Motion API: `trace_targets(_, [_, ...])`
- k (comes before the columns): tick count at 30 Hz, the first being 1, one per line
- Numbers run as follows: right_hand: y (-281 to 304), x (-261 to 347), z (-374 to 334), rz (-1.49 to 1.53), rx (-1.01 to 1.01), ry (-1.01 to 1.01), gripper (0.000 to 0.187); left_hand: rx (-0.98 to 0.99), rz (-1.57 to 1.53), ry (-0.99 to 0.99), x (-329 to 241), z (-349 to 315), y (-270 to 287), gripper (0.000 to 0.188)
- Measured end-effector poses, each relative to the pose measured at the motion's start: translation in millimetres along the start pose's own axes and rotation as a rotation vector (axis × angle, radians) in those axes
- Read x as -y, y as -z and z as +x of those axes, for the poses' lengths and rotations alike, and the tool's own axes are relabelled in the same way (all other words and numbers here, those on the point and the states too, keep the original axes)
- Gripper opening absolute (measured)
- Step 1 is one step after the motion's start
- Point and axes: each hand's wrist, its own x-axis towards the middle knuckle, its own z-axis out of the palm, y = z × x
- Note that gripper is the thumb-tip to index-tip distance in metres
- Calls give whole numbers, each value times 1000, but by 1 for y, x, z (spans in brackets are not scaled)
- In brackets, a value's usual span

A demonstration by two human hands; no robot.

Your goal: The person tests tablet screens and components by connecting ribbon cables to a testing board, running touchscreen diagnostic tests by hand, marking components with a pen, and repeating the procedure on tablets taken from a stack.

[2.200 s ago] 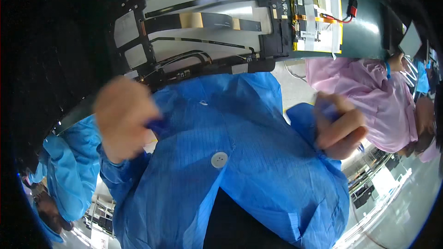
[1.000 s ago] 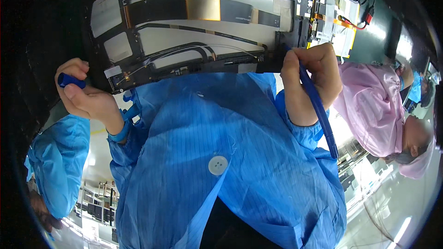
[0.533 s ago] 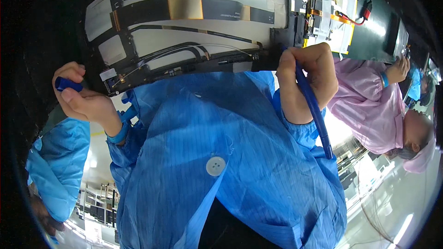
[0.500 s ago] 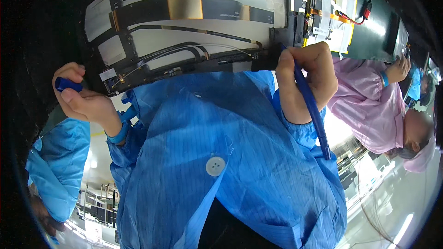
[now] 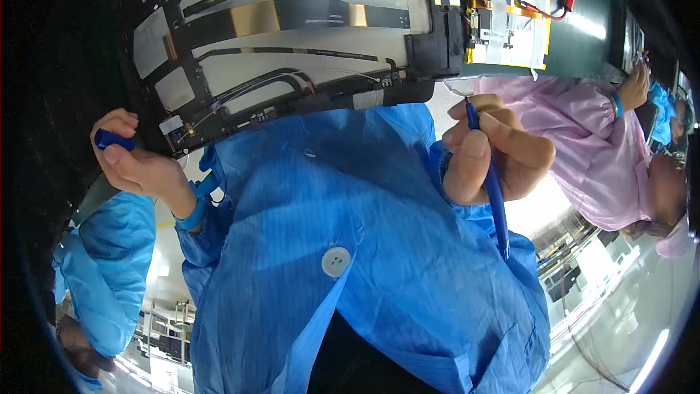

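Between the fingers of my right hand point(image 5: 503, 149) is a blue pen point(image 5: 494, 193), its dark tip pointing up and away from me. The tip stands apart from the device, off its near right corner. My left hand point(image 5: 142, 164) is closed around a short blue pen cap point(image 5: 114, 139), beside the device's left end. In front of me lies an opened flat electronic device point(image 5: 350, 44) with a black frame, pale panels and dark ribbon cables point(image 5: 306, 14) running across it. A small white label point(image 5: 171, 125) sits at its near left corner.
Right of the device lies another opened assembly point(image 5: 510, 22) with yellow edging and translucent tape. A red-and-black cable point(image 5: 568, 0) rests on the green bench mat point(image 5: 576, 47). A co-worker in a pink sleeve point(image 5: 554, 109) works at right; another person in blue point(image 5: 117, 255) is at left.
My right hand has drawn back from the device's near right corner toward me, lifting the pen tip off that area. My left hand keeps its grip on the cap.
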Motion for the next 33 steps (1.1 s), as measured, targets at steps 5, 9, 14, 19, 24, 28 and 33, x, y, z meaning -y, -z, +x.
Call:
trace_targets(5, [5, 2, -3, -74, -126, -207, 15, -21, -39, 54, -1, 0, -3, 32])
trace_targets(9, [21, -6, -14, -298, -66, -360, 23, 85, -46, 102, -10, 4, -9, 36])
trace_targets(14, [20, -8, -22, -196, -62, -453, 17, 189, -375, 381, -22, -5, -16, 47])
trace_targets(19, [21, -1, -26, 45, -27, -608, 12, 192, -489, 447, -29, -5, -13, 50])
trace_targets(24, [5, -8, -23, -59, -36, -548, 16, 216, -603, 464, -30, -3, -11, 35])
trace_targets(28, [-2, 1, -14, -67, 38, -618, 20, 211, -656, 446, -38, 8, -3, 48])
trace_targets(33, [-3, 0, -3, 216, -96, -494, 30, 202, -791, 479, -58, 17, 11, 52])
